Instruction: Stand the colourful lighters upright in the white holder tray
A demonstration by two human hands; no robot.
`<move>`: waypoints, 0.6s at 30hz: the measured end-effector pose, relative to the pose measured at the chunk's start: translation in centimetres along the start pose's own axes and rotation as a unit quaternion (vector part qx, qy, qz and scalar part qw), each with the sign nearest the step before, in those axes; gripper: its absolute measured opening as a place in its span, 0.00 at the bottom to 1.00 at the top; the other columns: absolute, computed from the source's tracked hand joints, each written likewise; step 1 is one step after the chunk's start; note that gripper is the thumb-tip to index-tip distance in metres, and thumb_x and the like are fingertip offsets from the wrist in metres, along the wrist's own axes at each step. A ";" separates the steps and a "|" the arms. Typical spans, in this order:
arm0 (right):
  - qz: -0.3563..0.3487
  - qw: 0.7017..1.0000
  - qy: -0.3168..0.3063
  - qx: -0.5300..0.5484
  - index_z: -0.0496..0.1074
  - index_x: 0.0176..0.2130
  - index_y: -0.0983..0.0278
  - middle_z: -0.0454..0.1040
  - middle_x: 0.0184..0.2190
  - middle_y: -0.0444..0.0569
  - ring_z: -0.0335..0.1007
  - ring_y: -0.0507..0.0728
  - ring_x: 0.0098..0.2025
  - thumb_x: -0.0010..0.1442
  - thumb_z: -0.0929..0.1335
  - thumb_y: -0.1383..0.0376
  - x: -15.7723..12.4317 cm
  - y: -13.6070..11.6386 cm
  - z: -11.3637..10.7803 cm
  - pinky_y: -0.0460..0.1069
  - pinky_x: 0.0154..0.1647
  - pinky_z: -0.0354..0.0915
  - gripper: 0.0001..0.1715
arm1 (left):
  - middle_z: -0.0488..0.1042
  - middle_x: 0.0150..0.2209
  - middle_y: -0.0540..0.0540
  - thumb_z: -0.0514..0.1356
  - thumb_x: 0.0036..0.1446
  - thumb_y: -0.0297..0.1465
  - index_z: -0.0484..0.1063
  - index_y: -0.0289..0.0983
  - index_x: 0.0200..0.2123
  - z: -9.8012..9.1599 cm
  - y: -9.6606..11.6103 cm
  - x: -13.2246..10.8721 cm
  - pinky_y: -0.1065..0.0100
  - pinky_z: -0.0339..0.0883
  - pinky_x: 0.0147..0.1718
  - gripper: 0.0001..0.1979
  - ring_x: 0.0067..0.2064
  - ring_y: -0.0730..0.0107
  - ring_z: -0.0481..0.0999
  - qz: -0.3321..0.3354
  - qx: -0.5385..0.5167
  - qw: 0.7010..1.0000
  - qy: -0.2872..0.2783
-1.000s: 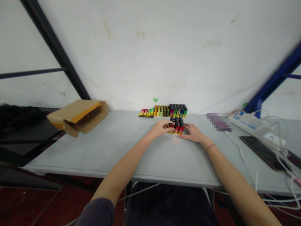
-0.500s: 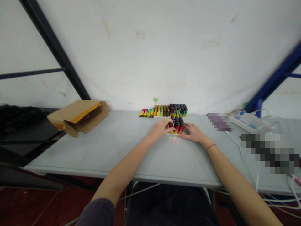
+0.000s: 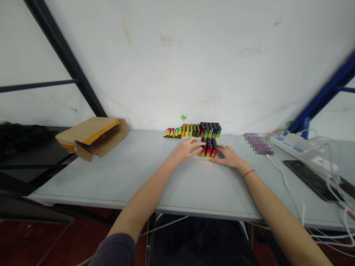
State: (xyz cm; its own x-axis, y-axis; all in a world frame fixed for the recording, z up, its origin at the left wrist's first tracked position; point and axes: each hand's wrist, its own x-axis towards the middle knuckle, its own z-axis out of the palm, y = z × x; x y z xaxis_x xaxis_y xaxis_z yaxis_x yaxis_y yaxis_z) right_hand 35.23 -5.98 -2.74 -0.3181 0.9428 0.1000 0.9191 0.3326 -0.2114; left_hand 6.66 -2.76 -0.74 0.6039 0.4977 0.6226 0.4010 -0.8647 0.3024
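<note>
Several red-and-yellow lighters (image 3: 208,150) with black tops stand upright in a tight block on the grey table (image 3: 133,173). My left hand (image 3: 188,149) is at the block's left side, fingers apart, its fingertips close to or touching the nearest lighters. Against the right side of the block rests my right hand (image 3: 227,156), thumb and fingers spread, holding nothing. Behind the block stands a group of multicoloured lighters (image 3: 210,130). Yellow and dark lighters (image 3: 190,130) stand to the left of that group, and several more lighters (image 3: 172,133) lie flat farther left.
An open brown cardboard package (image 3: 91,135) lies at the table's left. At the right are a blurred purple item (image 3: 258,143), a white power strip (image 3: 305,149), a dark phone (image 3: 310,179) and white cables (image 3: 288,183). A white wall rises behind the table.
My left hand has drawn slightly left and its fingers have opened from the front left lighter, which now shows more fully. My right hand has stayed in place.
</note>
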 end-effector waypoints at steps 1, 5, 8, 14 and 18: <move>0.000 1.000 -0.002 -0.002 0.73 0.68 0.64 0.72 0.68 0.63 0.67 0.78 0.67 0.62 0.71 0.34 0.0 0.0 0.0 0.66 0.68 0.64 0.50 | 0.79 0.52 0.40 0.55 0.74 0.41 0.78 0.42 0.62 -0.2 -0.4 0.0 0.57 0.71 0.60 0.21 0.55 0.58 0.78 -0.006 0.006 1.000 0.008; 0.003 1.000 -0.006 -0.008 0.72 0.68 0.66 0.71 0.69 0.64 0.66 0.78 0.68 0.63 0.70 0.34 0.0 0.0 0.0 0.65 0.69 0.64 0.51 | 0.79 0.56 0.35 0.50 0.74 0.33 0.73 0.37 0.66 -1.1 -3.4 0.1 0.50 0.66 0.65 0.23 0.59 0.54 0.76 -0.134 0.091 0.981 0.108; 0.005 1.000 -0.006 -0.003 0.72 0.68 0.67 0.70 0.70 0.64 0.65 0.78 0.69 0.62 0.71 0.35 0.0 0.0 0.0 0.65 0.69 0.64 0.51 | 0.72 0.67 0.29 0.50 0.72 0.28 0.70 0.32 0.68 -1.8 -5.9 -0.5 0.46 0.62 0.69 0.25 0.69 0.47 0.69 -0.310 0.177 0.925 0.131; 0.000 1.000 -0.011 0.004 0.73 0.68 0.65 0.70 0.70 0.64 0.65 0.79 0.69 0.63 0.69 0.35 -0.1 0.0 -0.2 0.67 0.69 0.64 0.50 | 0.65 0.73 0.29 0.49 0.73 0.29 0.68 0.34 0.71 -2.0 -8.3 -2.0 0.49 0.62 0.70 0.27 0.73 0.46 0.66 -0.424 0.207 0.880 0.061; 0.000 1.000 -0.011 0.005 0.73 0.68 0.66 0.69 0.70 0.65 0.65 0.79 0.69 0.62 0.70 0.34 0.0 0.1 0.0 0.68 0.69 0.63 0.51 | 0.75 0.64 0.30 0.47 0.73 0.28 0.71 0.31 0.67 -2.2 -8.7 -1.9 0.53 0.65 0.67 0.25 0.65 0.50 0.74 -0.414 0.187 0.889 0.057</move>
State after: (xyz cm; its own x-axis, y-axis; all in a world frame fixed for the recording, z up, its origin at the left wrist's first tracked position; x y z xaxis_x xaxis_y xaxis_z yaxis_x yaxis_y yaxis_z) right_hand 35.33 -5.93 -2.72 -0.3230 0.9431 0.0790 0.9169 0.3325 -0.2208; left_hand 0.51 3.67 -3.01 -0.0694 0.9248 0.3741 0.8890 -0.1128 0.4438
